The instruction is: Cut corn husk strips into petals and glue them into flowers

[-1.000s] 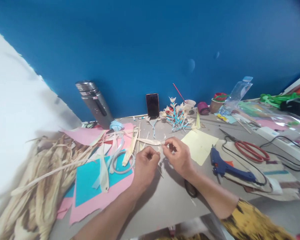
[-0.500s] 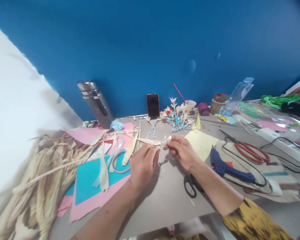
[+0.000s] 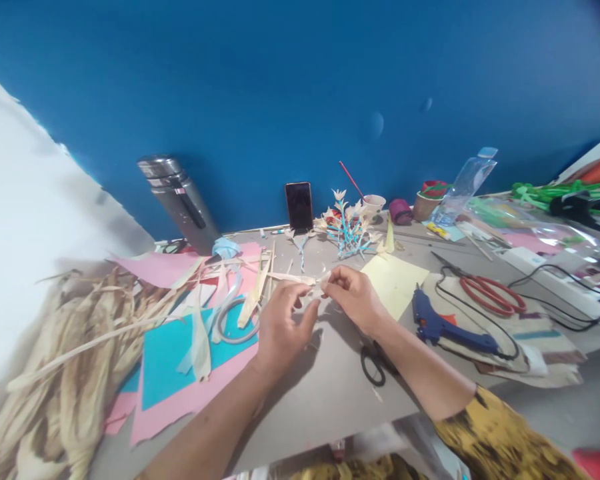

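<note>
My left hand (image 3: 284, 327) is over the middle of the table, thumb and fingers apart, with nothing visibly held. My right hand (image 3: 354, 299) is closed in a pinch on a small pale piece of corn husk (image 3: 324, 281), partly hidden by the fingers. Just beyond the hands lies a long husk strip (image 3: 293, 277). A small twisted blue-and-white stem (image 3: 301, 252) with pale tips is behind it, beside a branching blue stem (image 3: 347, 230) bearing pale husk flowers. Black-handled scissors (image 3: 373, 365) lie partly under my right forearm.
Dried husks (image 3: 70, 360) pile up at left beside blue paper (image 3: 165, 363) and a steel flask (image 3: 180, 203). A phone (image 3: 299, 207) leans on the wall. A glue gun (image 3: 450, 330), its cord and red-handled scissors (image 3: 493, 295) lie at right.
My left thumb and fingers have spread apart from their pinch near the husk piece. My right hand keeps its pinch. The whole view has shifted slightly.
</note>
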### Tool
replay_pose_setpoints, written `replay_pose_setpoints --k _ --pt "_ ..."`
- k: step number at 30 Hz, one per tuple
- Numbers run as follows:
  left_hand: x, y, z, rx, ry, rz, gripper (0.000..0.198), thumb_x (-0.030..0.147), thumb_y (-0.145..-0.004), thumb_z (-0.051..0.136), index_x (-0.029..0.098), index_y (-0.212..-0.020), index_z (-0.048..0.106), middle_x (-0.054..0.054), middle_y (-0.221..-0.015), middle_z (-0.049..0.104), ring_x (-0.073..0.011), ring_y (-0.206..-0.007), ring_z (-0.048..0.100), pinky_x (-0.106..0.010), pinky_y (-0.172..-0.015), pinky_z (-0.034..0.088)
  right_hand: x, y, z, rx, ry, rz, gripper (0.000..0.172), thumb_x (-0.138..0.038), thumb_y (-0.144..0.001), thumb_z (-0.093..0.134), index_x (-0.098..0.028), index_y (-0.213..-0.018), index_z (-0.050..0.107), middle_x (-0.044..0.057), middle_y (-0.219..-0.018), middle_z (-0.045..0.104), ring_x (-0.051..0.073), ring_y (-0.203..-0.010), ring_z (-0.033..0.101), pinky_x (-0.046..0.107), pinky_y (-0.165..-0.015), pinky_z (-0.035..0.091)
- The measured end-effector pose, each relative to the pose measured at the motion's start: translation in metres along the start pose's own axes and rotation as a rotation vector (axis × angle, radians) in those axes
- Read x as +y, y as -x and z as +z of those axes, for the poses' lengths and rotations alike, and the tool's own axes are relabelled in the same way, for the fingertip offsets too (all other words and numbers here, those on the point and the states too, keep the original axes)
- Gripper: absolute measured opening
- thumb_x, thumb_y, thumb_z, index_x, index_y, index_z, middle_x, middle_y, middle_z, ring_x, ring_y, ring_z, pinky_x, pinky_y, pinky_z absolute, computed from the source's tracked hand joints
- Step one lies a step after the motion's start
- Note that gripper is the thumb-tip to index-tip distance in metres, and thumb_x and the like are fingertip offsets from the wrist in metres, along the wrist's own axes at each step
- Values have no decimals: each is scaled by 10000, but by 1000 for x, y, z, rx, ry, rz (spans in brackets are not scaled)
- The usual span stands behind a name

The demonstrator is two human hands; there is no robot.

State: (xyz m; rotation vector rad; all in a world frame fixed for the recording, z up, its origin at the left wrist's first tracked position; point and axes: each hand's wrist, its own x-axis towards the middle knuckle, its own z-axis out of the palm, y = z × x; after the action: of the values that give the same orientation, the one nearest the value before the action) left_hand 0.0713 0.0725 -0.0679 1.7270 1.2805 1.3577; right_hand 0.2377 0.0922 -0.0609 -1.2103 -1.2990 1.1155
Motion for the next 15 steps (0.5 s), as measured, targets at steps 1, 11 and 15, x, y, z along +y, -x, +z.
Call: replay_pose_setpoints --k 1,11,15 --pt "0 -2 0 -5 74 -99 171 352 -824 660 221 -918 719 -69 -887 664 -191 -773 588 -289 -718 447 -1 1 -1 -7 32 -23 117 -267 -715 667 -190 -667 592 -39 -538 583 97 -470 419 228 -465 294" --pt "-4 -11 2 -303 619 -651 253 304 -675 797 159 -666 589 26 -577 545 -77 -477 485 -193 -475 345 -3 2 -3 -85 87 -114 125 -241 -730 657 -202 -671 554 -67 -537 479 97 -494 389 233 -484 288" --pt "-1 -11 3 -304 693 -681 279 312 -647 836 151 -651 608 32 -554 536 -63 -474 461 -186 -479 337 2 0 -5 -115 -75 -9 173 -300 -711 713 -195 -677 579 -69 -525 447 93 -490 363 231 -471 267"
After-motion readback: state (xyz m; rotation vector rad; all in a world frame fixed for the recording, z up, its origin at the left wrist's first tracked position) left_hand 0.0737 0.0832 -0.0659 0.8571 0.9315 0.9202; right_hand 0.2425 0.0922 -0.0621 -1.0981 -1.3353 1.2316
